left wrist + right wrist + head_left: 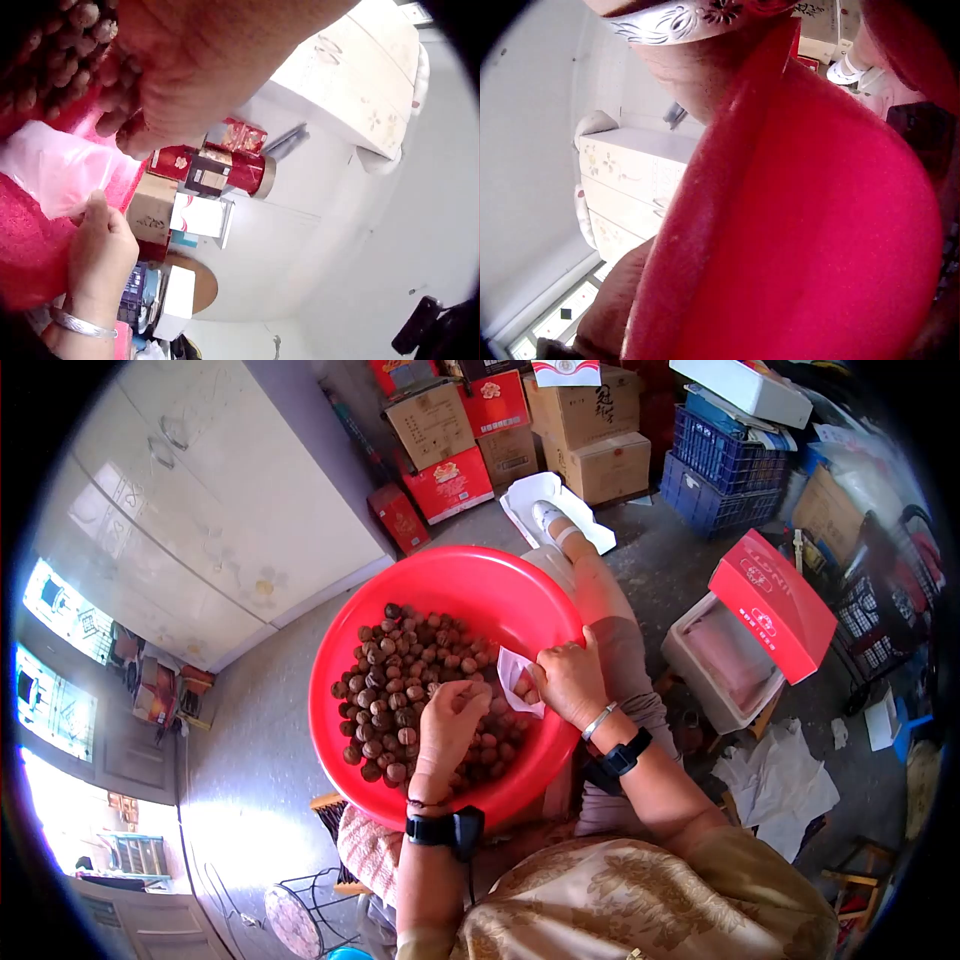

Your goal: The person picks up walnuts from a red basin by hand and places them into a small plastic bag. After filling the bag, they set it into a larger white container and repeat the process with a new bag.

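Observation:
A red plastic basin (345, 620) holds a heap of brown walnuts (385, 680). Over the heap, my left hand (452, 725) has its fingers curled; in the left wrist view, rounded brown lumps like walnuts (112, 120) show at the fingers. My right hand (570, 678), wearing a silver bracelet, pinches the edge of a thin, whitish plastic bag (512, 666) at the basin's right side. A few walnuts show in the bag's mouth. In the right wrist view, the basin's wall (810, 210) hides most of that hand.
A foam box (690, 645) with a tilted red lid (770, 605) stands to the right. Cartons (600, 465) and blue crates (725, 460) are stacked at the back. A white cabinet (180, 520) is on the left, and a crumpled white bag (780, 780) lies at lower right.

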A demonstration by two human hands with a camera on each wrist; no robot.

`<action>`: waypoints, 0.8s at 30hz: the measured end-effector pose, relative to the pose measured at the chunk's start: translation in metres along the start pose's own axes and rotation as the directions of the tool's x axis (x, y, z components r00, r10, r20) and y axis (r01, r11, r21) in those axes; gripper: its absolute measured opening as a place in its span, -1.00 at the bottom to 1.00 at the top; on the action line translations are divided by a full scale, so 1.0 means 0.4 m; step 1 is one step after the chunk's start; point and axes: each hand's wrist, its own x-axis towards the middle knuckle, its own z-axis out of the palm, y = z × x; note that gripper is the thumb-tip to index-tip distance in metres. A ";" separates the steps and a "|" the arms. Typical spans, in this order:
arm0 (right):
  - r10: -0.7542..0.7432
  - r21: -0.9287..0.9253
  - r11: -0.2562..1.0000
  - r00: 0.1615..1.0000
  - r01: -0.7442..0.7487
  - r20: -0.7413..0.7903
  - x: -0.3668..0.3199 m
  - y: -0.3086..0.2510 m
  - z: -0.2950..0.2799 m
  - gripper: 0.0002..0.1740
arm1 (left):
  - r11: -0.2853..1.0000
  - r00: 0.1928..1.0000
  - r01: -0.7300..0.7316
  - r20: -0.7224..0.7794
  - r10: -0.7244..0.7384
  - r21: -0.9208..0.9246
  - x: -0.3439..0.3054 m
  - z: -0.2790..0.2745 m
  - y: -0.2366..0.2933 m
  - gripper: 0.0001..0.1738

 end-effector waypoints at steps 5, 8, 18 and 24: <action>-0.015 0.027 1.000 0.999 0.015 -0.034 -0.002 0.004 0.006 -0.73 | 0.995 0.997 -0.078 0.020 0.077 0.060 0.006 0.038 -0.003 -0.43; -0.002 0.033 0.999 1.000 0.002 0.005 0.000 0.000 -0.004 -0.74 | 0.955 0.981 -0.187 -0.007 0.193 0.231 -0.018 0.013 -0.016 -0.45; -0.002 -0.028 1.000 1.000 0.001 -0.005 0.000 0.000 0.008 -0.72 | 0.811 0.987 -0.020 -0.116 0.108 0.585 -0.109 -0.188 -0.155 -0.69; -0.007 -0.038 0.999 1.000 0.007 -0.004 -0.001 0.002 0.010 -0.72 | 0.613 0.990 0.020 -0.100 0.096 0.790 -0.133 -0.178 -0.186 -0.62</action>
